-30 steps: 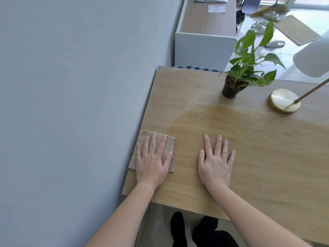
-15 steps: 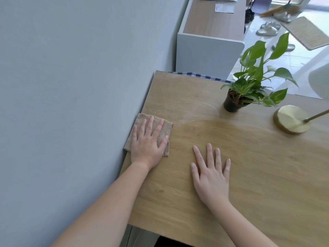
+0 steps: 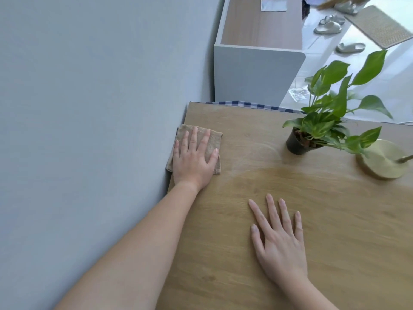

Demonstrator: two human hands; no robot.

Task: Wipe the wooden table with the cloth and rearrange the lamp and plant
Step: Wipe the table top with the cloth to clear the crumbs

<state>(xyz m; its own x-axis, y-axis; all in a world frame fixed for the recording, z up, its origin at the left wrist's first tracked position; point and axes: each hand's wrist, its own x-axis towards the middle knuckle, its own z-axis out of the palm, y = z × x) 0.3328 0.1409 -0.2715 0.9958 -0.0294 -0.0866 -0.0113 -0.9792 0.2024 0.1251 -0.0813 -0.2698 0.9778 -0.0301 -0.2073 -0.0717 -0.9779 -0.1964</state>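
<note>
- Where the grey wall [image 3: 89,108] meets the wooden table [image 3: 223,253], the cloth [image 3: 214,139] lies at the far-left edge, folded into a small tan pad whose left side touches the wall.
- The left hand [image 3: 193,159] lies flat on the cloth, fingers straight and slightly spread. It presses down rather than curling round the fabric.
- The cloth looks soft, light and limp, so it would probably bunch if pushed by an edge. A flat palm over its middle seems the surest drive, with a pinch at a corner for lifting.
- The wood is smooth, with a paler, hazy patch across the far part and a darker band nearer the person. I take this as the border of the wiped area, though which side is done I cannot tell.
- The right hand [image 3: 279,238] rests flat on bare wood, fingers straight and apart, holding nothing, well apart from the cloth.
- The plant [image 3: 330,113] stands upright in a small dark pot [image 3: 297,144] towards the far right. It is likely light but top-heavy, with fragile stems, so grasp the pot, not the leaves.
- The lamp base [image 3: 382,159], a round brass disc, sits just beside the pot under overhanging leaves, and its thin stem [image 3: 405,158] runs out of frame. It is probably weighty and slick, so holding it low on the stem seems safest.
</note>
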